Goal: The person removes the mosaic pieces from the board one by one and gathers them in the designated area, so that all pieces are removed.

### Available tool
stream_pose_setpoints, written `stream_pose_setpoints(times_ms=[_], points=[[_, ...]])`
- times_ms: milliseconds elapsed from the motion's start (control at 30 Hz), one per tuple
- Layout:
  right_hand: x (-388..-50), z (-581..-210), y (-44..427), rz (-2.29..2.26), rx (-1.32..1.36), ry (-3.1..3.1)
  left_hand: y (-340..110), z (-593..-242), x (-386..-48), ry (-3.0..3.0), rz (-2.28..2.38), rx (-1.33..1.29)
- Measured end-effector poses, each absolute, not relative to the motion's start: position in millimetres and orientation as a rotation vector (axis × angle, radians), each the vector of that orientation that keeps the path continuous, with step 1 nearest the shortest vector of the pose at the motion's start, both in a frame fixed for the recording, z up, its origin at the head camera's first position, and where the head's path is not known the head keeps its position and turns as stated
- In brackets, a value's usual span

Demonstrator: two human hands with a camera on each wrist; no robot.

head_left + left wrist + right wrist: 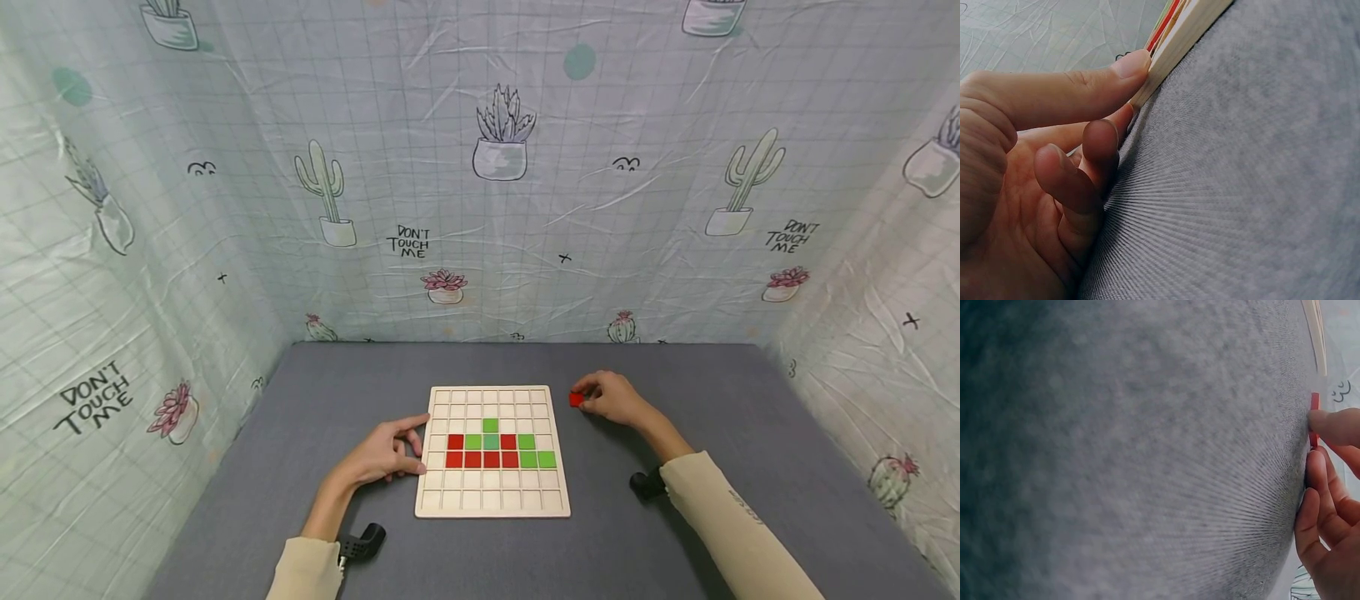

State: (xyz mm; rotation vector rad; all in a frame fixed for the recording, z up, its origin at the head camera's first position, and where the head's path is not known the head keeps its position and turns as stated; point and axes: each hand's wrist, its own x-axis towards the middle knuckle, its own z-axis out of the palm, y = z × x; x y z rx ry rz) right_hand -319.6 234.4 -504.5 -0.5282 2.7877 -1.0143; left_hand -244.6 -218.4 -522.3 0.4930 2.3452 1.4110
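Note:
A pale wooden grid board (491, 505) lies flat on the grey surface, with several red and green square tiles and a teal tile (491, 442) in its middle cells. My left hand (380, 454) rests at the board's left side. Its thumb and index finger are spread apart and touch the edge; the left wrist view shows the thumb (1085, 94) against the board's side (1175, 47). To the right of the board, my right hand (611, 397) pinches a red square tile (576, 400). In the right wrist view, that tile (1315, 401) stands on edge at the fingertips.
A grey cloth surface (360, 367) extends around the board. Behind and to both sides hangs a pale curtain (525, 217) printed with cacti and lettering. Each wrist carries a black camera, the left one (363, 543) close to the board's lower left corner.

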Motion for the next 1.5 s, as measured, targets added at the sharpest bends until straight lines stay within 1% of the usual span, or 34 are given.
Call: stream_pose_setpoints(times_ms=[333, 633, 967, 1200, 1500], points=[[-318.7, -496.1, 233.3, -0.995, -0.576, 2.814, -219.5, -522.6, -244.8, 2.330, 1.429, 0.523], [-317.2, -485.1, 213.8, -0.974, -0.665, 2.855, -220.1, -519.4, -243.3, 2.320, 1.437, 0.499], [-313.5, -475.7, 168.4, -1.015, -0.818, 2.770, -219.9, -519.6, -243.3, 2.319, 1.434, 0.509], [-310.3, -478.5, 132.2, -1.002, -0.906, 2.701, -218.9, -520.4, -243.3, 2.321, 1.430, 0.491], [-298.8, -476.0, 84.1, -0.928, -0.932, 2.637, -218.0, -519.0, -243.6, 2.330, 1.423, 0.471]])
